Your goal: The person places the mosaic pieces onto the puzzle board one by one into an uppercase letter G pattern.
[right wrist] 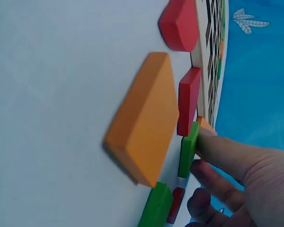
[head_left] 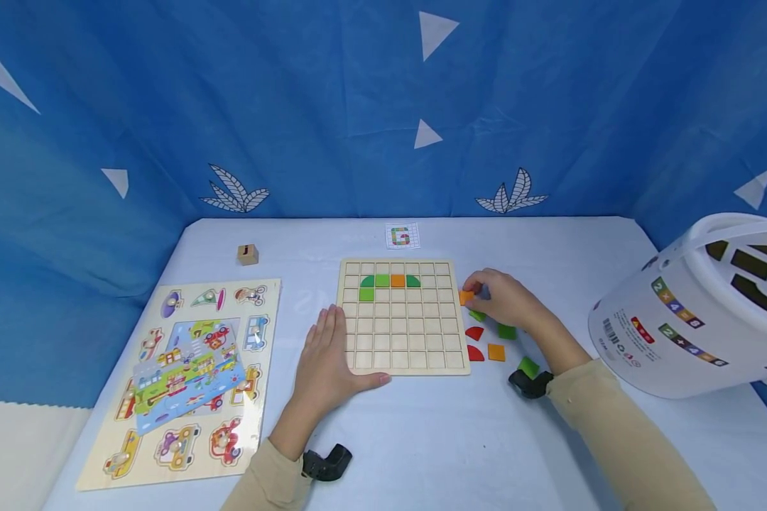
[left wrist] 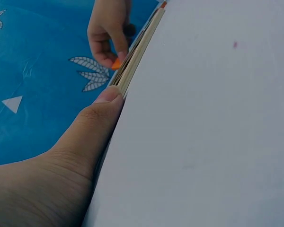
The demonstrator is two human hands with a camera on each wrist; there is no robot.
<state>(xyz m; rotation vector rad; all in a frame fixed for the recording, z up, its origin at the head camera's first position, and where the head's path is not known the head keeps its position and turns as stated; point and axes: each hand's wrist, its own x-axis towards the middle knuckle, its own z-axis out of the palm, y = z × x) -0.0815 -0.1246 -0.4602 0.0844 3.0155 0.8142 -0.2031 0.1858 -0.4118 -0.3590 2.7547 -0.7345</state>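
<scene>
A wooden grid board (head_left: 408, 333) lies mid-table, with green quarter-round tiles, light green squares and an orange square (head_left: 398, 281) set in its upper rows. My left hand (head_left: 327, 365) rests along the board's left side, fingers straight and thumb stretched along its near edge. At the board's right edge, my right hand (head_left: 501, 297) pinches an orange tile (head_left: 466, 297) between thumb and fingers. Around it lie red quarter-round tiles (head_left: 475, 353), an orange square tile (head_left: 496, 352) and green tiles (head_left: 506, 331). The right wrist view shows the pinched tile mostly hidden behind the thumb.
A small pattern card (head_left: 402, 236) lies beyond the board. To the left are a wooden block (head_left: 247, 255) and a vehicle peg puzzle (head_left: 211, 461) with picture sheets (head_left: 188, 376) on it. A white bucket (head_left: 665, 341) stands at the right.
</scene>
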